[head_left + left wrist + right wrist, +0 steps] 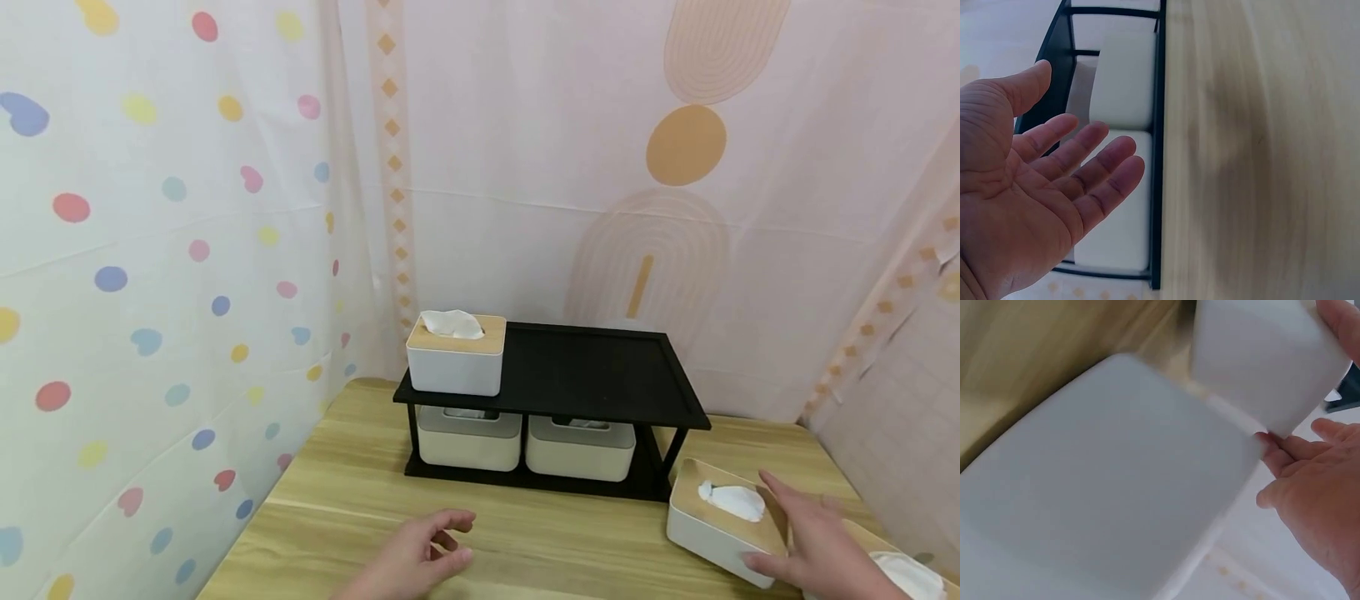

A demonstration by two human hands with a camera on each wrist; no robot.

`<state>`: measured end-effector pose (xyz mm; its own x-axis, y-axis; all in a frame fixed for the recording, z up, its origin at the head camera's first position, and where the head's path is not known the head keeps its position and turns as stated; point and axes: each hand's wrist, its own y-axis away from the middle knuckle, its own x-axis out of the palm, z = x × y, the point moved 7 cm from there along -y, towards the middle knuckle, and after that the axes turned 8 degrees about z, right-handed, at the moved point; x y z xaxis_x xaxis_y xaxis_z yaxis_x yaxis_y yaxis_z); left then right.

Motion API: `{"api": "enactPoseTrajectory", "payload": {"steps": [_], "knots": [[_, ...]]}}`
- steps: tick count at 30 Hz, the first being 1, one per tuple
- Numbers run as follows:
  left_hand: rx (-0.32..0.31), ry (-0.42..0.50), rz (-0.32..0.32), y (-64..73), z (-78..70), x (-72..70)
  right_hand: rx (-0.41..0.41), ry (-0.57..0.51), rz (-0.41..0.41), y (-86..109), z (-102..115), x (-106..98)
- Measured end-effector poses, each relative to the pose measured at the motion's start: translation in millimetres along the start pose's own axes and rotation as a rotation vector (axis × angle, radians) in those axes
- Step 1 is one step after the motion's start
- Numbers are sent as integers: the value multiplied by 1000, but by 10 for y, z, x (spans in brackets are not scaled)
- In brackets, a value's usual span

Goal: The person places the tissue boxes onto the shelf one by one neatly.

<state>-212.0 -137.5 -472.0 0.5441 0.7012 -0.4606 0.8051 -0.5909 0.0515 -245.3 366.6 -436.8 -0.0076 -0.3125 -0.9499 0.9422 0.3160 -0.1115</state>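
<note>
My right hand straddles the right end of a white tissue box with a wooden lid and a tissue poking out. In the right wrist view, the thumb lies on one side of this box and the fingers reach its opposite corner. Beside it stands a second tissue box, partly hidden by the hand in the head view. My left hand hovers over the table in front of the rack, fingers loosely bent and holding nothing; its palm shows in the left wrist view.
A black two-tier rack stands at the back of the wooden table. One tissue box sits on its top left; two more, a left box and a right box, occupy the lower tier. Patterned curtains hang behind.
</note>
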Motion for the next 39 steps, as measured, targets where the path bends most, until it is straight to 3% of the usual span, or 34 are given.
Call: {"api": "enactPoseTrajectory", "payload": {"steps": [7,15,19,22,26,30,39], "knots": [[-83,73,67,-104,54,200,-83,-10,-29,56,209,1],[-54,100,120,-149,-12,343,-79,-87,192,59,299,212],[-38,144,157,-188,-19,435,-136,-132,258,-34,500,359],[-67,175,174,-229,-3,515,-151,-208,311,-120,700,473],[-112,185,145,-287,-6,599,-132,-333,371,-235,945,606],[-133,210,83,-338,-11,619,-164,-427,395,-349,1168,715],[-156,408,-28,-362,34,544,-176,-833,512,-418,1425,973]]}}
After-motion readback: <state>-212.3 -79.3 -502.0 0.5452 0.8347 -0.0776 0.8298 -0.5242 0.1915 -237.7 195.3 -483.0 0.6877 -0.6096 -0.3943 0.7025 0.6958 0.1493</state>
